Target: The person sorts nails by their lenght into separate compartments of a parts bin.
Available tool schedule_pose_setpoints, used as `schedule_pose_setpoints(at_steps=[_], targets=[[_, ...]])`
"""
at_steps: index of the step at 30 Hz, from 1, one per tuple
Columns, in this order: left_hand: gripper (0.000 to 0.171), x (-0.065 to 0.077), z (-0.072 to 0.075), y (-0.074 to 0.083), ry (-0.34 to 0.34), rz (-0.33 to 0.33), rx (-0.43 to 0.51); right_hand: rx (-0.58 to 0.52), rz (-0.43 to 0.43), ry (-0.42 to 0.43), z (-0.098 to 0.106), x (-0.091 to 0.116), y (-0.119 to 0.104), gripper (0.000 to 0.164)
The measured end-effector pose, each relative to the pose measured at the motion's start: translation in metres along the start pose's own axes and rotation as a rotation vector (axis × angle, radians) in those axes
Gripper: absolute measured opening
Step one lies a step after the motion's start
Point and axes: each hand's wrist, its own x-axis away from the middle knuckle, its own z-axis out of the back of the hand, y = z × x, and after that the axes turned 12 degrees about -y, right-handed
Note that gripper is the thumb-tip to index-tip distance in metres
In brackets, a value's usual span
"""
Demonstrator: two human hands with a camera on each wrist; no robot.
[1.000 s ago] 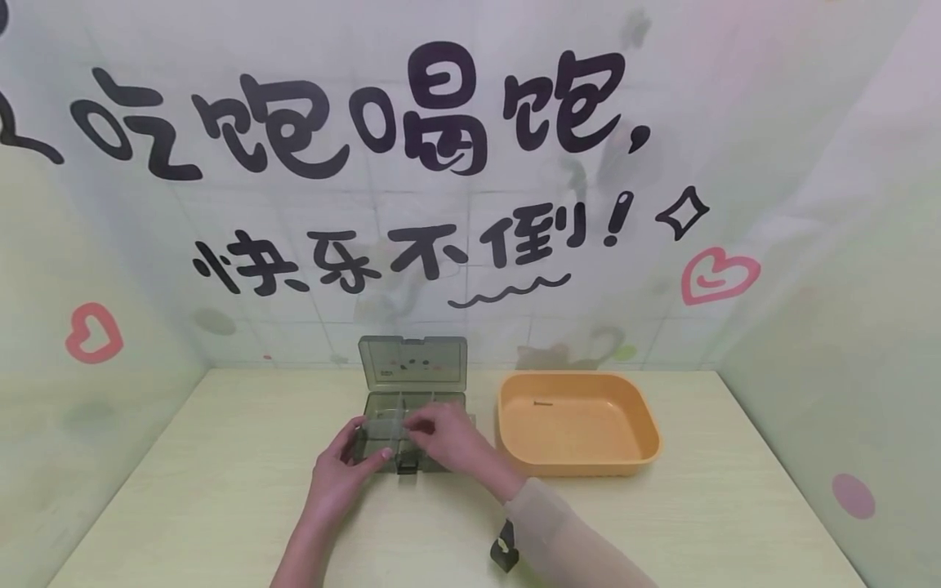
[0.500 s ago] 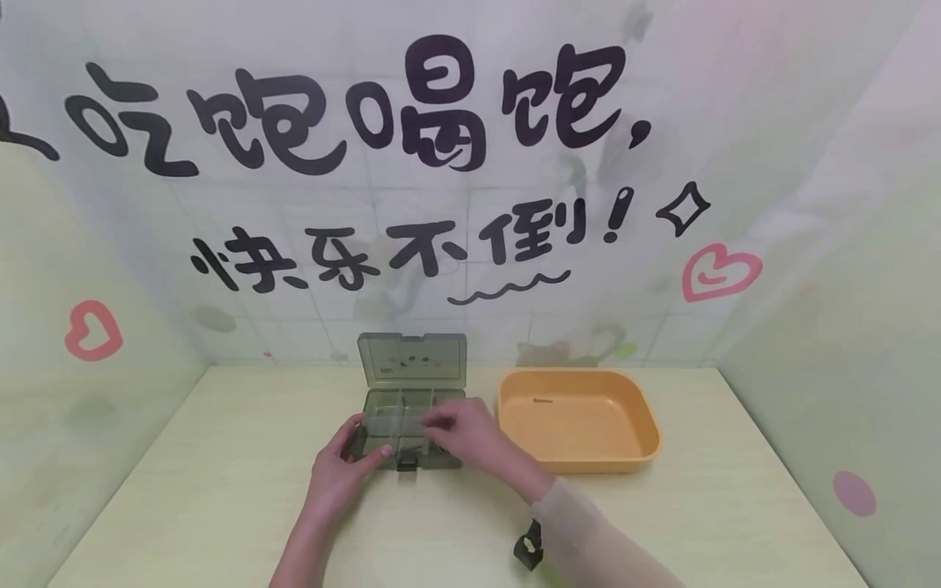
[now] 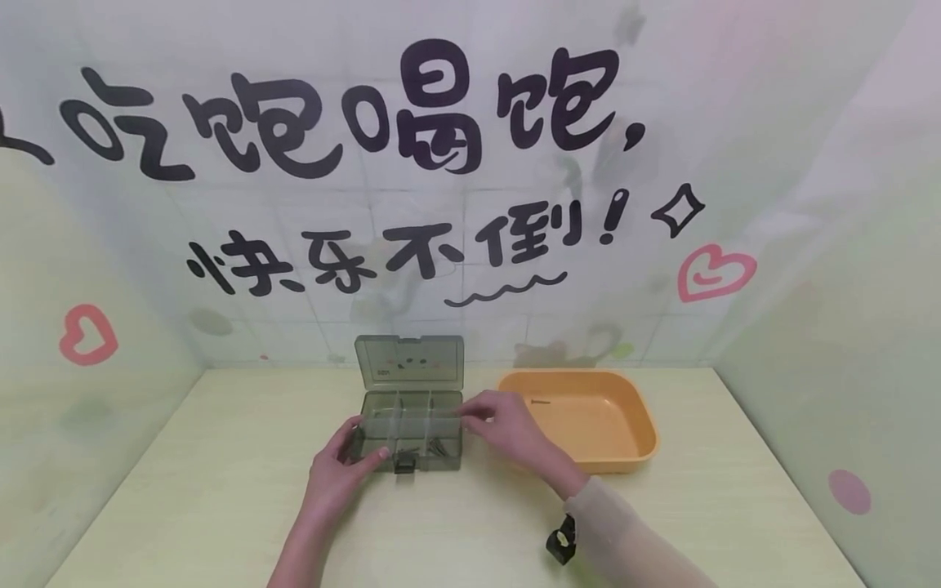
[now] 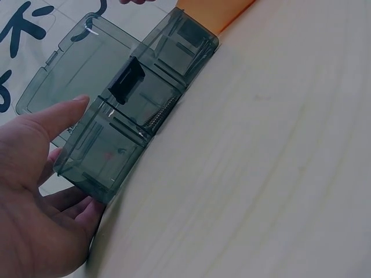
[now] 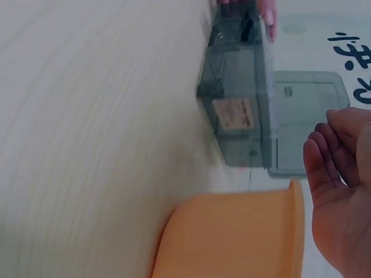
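A smoky transparent compartment box (image 3: 412,420) stands on the table with its lid (image 3: 419,363) raised at the back. My left hand (image 3: 334,469) grips the box's left end, thumb at the front rim, fingers around the side, as the left wrist view shows with the hand (image 4: 35,191). Small dark screws (image 3: 437,447) lie in the front right compartment, and a few more in the front middle one. My right hand (image 3: 507,425) hovers between the box's right edge and the orange tray (image 3: 581,468). Its fingers (image 5: 324,162) are loosely bent, with nothing seen between them.
A single screw (image 3: 540,402) lies inside the orange tray, towards its back left. A black piece (image 3: 562,543) is at my right sleeve. The printed backdrop (image 3: 323,204) rises behind the table (image 3: 184,490), with side walls left and right.
My right hand has moved right, from over the box's middle to beyond its right edge, uncovering the screws in the front compartments. The left hand keeps its grip on the box.
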Motion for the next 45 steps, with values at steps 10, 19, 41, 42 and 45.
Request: schedule_pose_setpoints(at_steps=[10,19,41,42,45], targets=[[0.083,-0.001,-0.001,-0.004,-0.004,0.002,0.003,-0.008,-0.061,0.204,0.027,0.012,0.025,0.013],[0.083,0.000,0.000,-0.001,-0.004,0.001,0.004,-0.056,-0.221,0.278,0.047,0.012,0.048,0.015],[0.084,-0.001,0.002,-0.002,-0.002,-0.006,0.014,0.124,-0.215,0.174,0.069,0.020,0.095,0.022],[0.084,-0.001,0.002,-0.003,-0.002,-0.005,0.014,0.137,-0.207,0.166,0.069,0.020,0.096,0.021],[0.084,-0.001,0.001,-0.004,0.000,-0.007,0.013,0.171,-0.196,0.143,0.070,0.020,0.099,0.021]])
